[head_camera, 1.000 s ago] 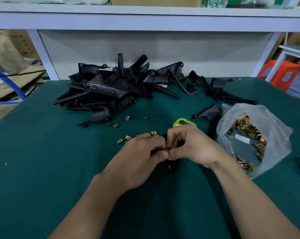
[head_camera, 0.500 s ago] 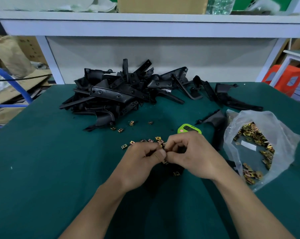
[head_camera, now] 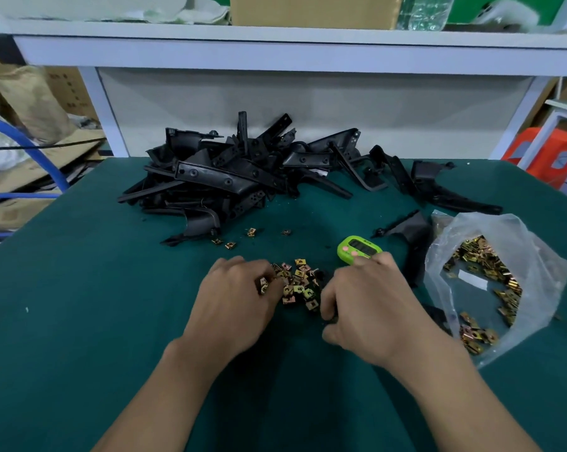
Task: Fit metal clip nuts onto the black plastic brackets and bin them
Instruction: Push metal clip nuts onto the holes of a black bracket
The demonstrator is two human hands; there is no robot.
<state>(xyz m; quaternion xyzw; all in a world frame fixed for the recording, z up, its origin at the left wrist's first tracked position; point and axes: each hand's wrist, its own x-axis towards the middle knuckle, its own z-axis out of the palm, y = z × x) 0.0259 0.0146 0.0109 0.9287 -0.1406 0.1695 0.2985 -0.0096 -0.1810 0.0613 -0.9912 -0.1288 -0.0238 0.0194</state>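
The left hand (head_camera: 239, 301), knuckles up, pinched a clip nut (head_camera: 263, 285) at its fingertips. The right hand (head_camera: 370, 308) curled over a black bracket (head_camera: 329, 318), mostly hidden beneath it. Between them lay a loose nut pile (head_camera: 297, 285) on the green table (head_camera: 80, 305). A green timer (head_camera: 359, 248) sat just beyond the right hand, a clear bag (head_camera: 536, 256) of nuts lay to its right, and the bracket heap (head_camera: 243, 177) stood near the table's far edge.

A factory assembly station: heaped black plastic brackets (head_camera: 243, 177), a bag of clip nuts (head_camera: 491, 282), cardboard boxes (head_camera: 314, 9) on a shelf.
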